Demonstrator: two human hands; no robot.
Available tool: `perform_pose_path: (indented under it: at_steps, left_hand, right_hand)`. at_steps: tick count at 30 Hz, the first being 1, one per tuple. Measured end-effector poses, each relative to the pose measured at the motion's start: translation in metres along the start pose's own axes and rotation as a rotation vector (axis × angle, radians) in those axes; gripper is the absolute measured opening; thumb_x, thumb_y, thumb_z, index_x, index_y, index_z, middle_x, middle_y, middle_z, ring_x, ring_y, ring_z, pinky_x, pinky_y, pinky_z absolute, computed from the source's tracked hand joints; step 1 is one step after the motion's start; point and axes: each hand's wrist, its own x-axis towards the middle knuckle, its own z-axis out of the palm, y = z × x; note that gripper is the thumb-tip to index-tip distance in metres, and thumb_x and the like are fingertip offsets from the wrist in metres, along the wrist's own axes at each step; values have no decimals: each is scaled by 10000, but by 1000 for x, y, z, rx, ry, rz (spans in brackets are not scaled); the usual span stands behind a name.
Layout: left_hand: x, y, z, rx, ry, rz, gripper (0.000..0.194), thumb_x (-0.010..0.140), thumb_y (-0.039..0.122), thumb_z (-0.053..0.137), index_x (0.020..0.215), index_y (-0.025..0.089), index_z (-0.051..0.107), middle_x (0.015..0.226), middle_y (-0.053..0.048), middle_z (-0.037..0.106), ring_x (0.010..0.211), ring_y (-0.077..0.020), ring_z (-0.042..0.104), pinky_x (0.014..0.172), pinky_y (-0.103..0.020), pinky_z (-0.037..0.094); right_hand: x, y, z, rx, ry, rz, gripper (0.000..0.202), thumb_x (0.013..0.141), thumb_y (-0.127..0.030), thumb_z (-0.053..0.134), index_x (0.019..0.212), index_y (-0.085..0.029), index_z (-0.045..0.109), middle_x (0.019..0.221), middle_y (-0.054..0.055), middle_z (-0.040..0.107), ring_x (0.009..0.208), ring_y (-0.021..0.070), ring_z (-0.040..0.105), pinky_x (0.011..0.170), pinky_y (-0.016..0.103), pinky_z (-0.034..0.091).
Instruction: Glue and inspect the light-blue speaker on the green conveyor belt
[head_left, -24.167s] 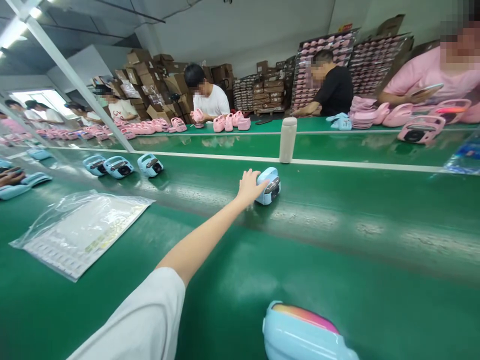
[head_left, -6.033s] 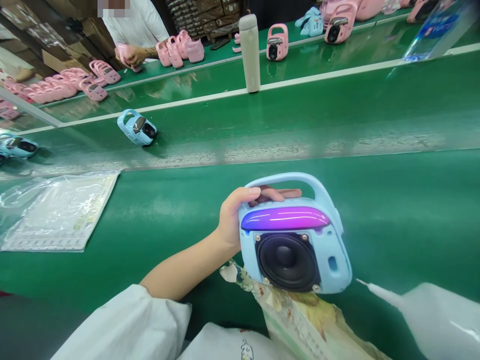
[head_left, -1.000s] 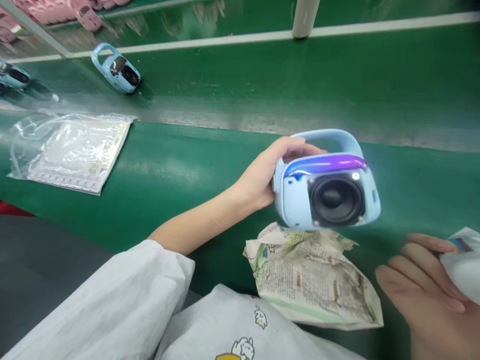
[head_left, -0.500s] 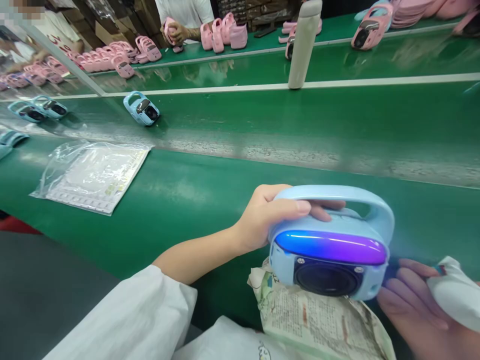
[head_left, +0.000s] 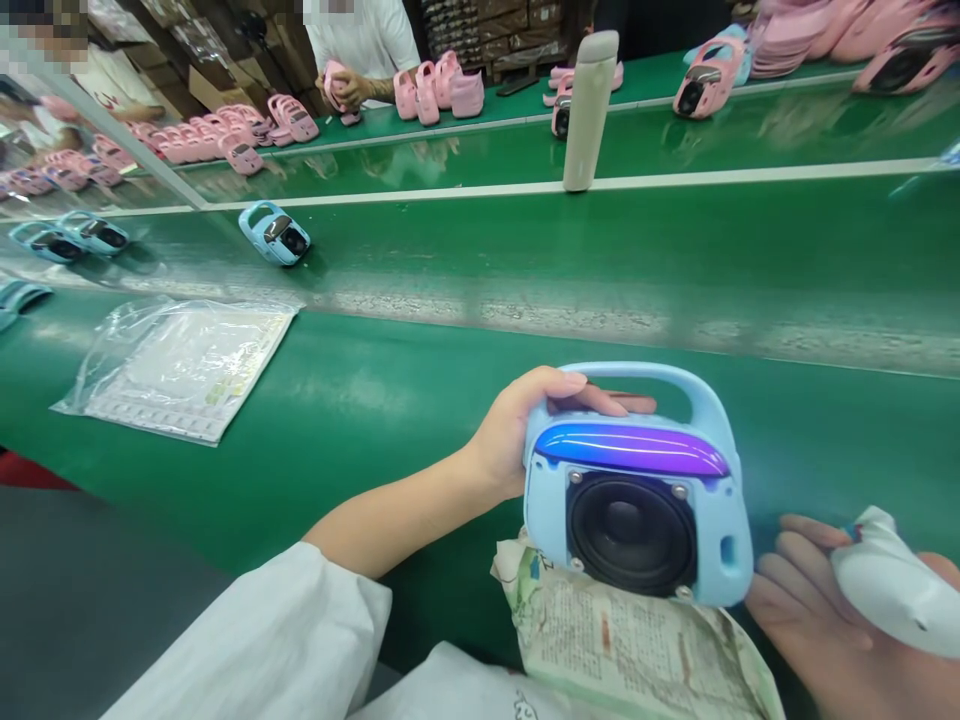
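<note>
My left hand point(head_left: 517, 425) grips a light blue speaker point(head_left: 637, 500) by its top left corner, fingers reaching under the carry handle. The speaker faces me with its black cone exposed and a blue-purple light strip glowing above the cone. It hovers over a crumpled newspaper sheet point(head_left: 637, 650) at the near table edge. My right hand point(head_left: 817, 620) is at the lower right, fingers curled around a white squeeze bottle point(head_left: 892, 590), just right of the speaker.
A clear plastic bag with printed sheets point(head_left: 180, 365) lies at the left. Another blue speaker point(head_left: 274, 235) rides the green conveyor belt point(head_left: 570, 260), with more at far left. A white bottle point(head_left: 589, 110) stands behind it. Pink speakers point(head_left: 442, 90) and other workers fill the far side.
The speaker has tilted back upright so its black cone faces me fully, and moved slightly left. My right hand with the white bottle stays beside it.
</note>
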Motion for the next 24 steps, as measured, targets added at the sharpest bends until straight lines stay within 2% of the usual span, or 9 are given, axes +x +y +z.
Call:
perform_pose_path:
  at_steps: [8,15,20,24]
  left_hand:
    - [-1,0,1,9,10,-50,270,621,337,581,620,100,710,775,-76,715,733,-174,624,727,-277,462]
    - [-2,-1,2,38,-4,-31,260,628,328,577,620,107,712,770,-82,715,768,-184,630,757,-276,463]
    - [-3,-2,1,82,-27,17,238,629,318,588,619,112,707,796,-85,717,830,-201,628,774,-285,470]
    - [-4,-3,2,98,-5,13,229,624,312,587,615,116,707,806,-90,714,856,-222,627,817,-304,467]
  right_hand:
    - [-1,1,4,-10,29,6,250,777,-423,492,707,-186,456,559,-76,165,432,70,20,347,244,135]
    - [2,1,0,-40,14,1,256,768,-431,493,691,-189,462,558,-73,161,441,76,25,340,248,175]
    - [0,2,2,-2,90,13,285,822,-420,418,663,-186,459,558,-67,171,440,79,47,331,240,171]
    - [2,2,1,-7,48,2,282,829,-412,418,670,-183,465,556,-61,194,436,81,67,317,242,201]
